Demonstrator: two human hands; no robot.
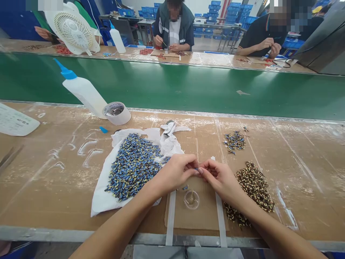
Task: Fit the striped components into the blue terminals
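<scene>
My left hand and my right hand meet over a taped cardboard pad. Between their fingertips is a tiny blue piece, pinched from both sides; its full shape is hidden. A few similar bits lie just below. Near them stands a small clear cup with a thin stick in it. Left of my left hand, a large heap of blue, yellow and black pieces covers a white sheet. Beside my right forearm is a pile of black-and-cream pieces. A smaller blue-and-cream cluster lies beyond it.
A blue-tipped white bottle leans by a tape roll, with another bottle lying at far left. Crumpled white paper sits behind the heap. A green belt separates me from co-workers opposite, near a fan.
</scene>
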